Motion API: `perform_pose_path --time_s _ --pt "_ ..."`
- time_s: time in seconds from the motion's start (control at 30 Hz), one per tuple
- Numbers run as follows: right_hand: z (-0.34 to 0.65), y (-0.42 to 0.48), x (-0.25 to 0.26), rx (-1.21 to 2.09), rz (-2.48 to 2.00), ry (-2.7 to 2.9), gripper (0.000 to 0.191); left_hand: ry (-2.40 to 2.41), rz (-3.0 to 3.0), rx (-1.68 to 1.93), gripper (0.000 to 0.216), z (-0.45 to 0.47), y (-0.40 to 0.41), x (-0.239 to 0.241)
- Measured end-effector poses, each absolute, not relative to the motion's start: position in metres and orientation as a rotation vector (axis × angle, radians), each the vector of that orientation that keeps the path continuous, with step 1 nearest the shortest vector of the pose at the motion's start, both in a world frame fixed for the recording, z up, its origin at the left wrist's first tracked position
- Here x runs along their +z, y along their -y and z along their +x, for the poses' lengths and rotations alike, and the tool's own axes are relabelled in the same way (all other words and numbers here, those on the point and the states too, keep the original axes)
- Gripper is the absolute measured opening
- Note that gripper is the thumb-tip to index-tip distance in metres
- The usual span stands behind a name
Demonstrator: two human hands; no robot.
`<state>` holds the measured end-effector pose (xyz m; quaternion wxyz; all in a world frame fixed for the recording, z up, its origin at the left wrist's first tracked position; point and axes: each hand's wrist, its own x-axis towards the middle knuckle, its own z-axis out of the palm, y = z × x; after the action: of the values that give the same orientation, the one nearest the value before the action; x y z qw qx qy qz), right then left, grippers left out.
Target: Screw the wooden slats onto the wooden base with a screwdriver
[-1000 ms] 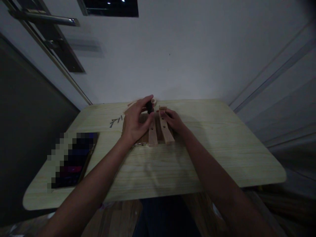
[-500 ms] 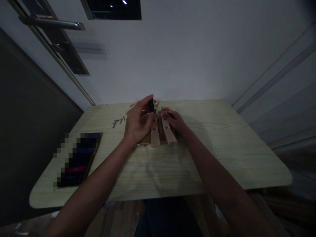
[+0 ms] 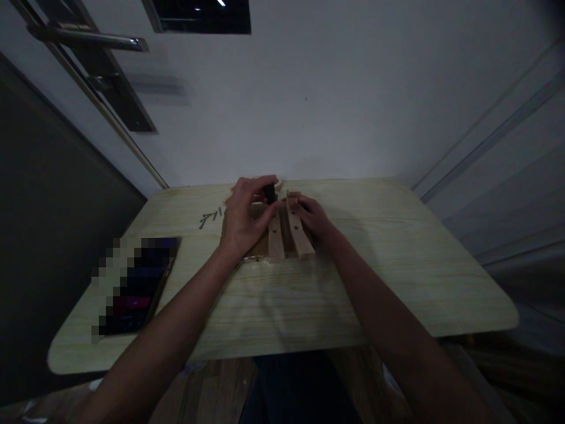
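My left hand [image 3: 244, 213] is closed, with a small black blocky piece [image 3: 269, 194] between its fingers and thumb. That piece stands over the far end of the left wooden bar [image 3: 276, 238], which has a hole along it; the thumb lies close to the bar. On the other side, my right hand [image 3: 315, 215] is closed around the far part of the right wooden bar [image 3: 301, 238], its fingertips partly hidden. Two holes show in this bar, and a small wooden crosspiece [image 3: 293, 194] sits at its far end. Both bars rest on a brown board [image 3: 256, 247].
Several dark screws [image 3: 209, 218] lie on the pale wooden table [image 3: 397, 259] left of the board. A phone [image 3: 141, 288], partly pixelated, lies at the table's front left. More light wooden parts [image 3: 278, 184] are behind my left hand. A white wall stands at the table's back edge.
My left hand's raised fingers and the black piece have come down slightly toward the left bar. My right hand stays on its bar. The view has shifted slightly.
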<state>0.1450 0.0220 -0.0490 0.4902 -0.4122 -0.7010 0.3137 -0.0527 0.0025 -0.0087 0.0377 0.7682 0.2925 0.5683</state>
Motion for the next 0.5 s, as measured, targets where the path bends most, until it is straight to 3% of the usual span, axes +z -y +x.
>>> perform_pose_path --time_s 0.5 --pt "0.1448 -0.0225 -0.0497 0.793 -1.002 1.693 0.059 -0.786 2.28 1.575 0.051 -0.052 0.004 -0.0124"
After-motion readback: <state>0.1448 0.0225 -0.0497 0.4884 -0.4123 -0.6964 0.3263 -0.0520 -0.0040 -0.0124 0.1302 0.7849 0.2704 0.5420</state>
